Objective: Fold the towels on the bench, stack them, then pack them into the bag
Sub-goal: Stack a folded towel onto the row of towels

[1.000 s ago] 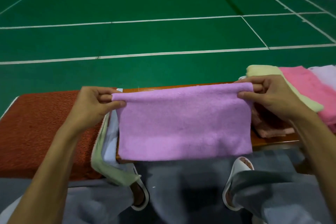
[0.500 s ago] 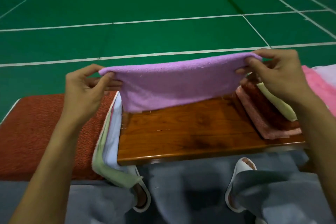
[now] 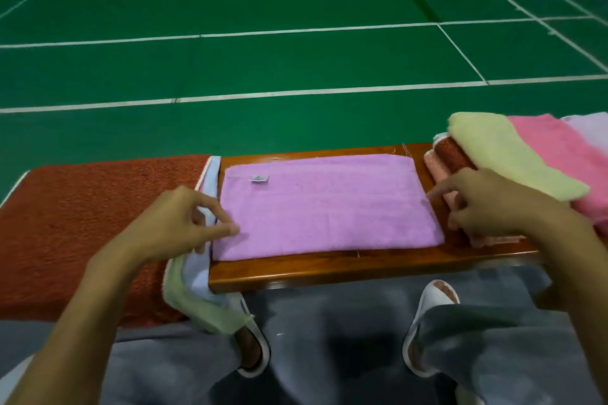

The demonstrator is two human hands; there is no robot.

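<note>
Where bench (image 3: 329,270) meets green court floor (image 3: 296,59) | purple towel (image 3: 329,207) lies flat

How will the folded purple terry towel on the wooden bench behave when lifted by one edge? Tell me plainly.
The folded purple terry towel would probably flop and sag: it is soft cloth lying flat. Its layers may fall open, as they lie loose. It seems light and unlikely to slide on the wooden bench, given its nubby pile.
</note>
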